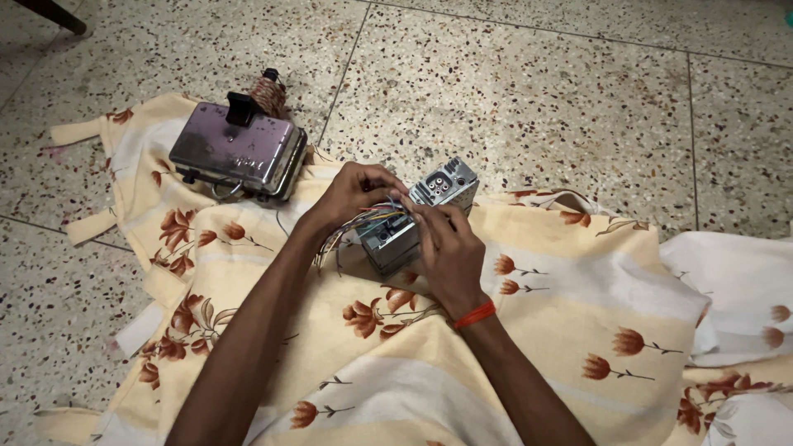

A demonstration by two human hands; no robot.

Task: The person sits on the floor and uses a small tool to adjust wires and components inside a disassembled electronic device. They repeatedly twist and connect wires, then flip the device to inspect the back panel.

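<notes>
A small grey metal car-stereo unit (442, 192) rests on a cream floral cloth (570, 314), its rear connector face turned up and away from me. A bundle of coloured wires (363, 221) comes off its near-left side. My left hand (353, 194) grips the wires close to the unit, fingers curled over them. My right hand (448, 252), with a red thread around the wrist, presses on the unit's near end and pinches the wires where the two hands meet.
A second, larger metal unit (235, 153) with a black bracket lies on the cloth at the upper left, a copper-wound coil (268, 92) behind it. Speckled terrazzo floor (537, 91) surrounds the cloth. A white floral fabric (743, 281) lies at the right.
</notes>
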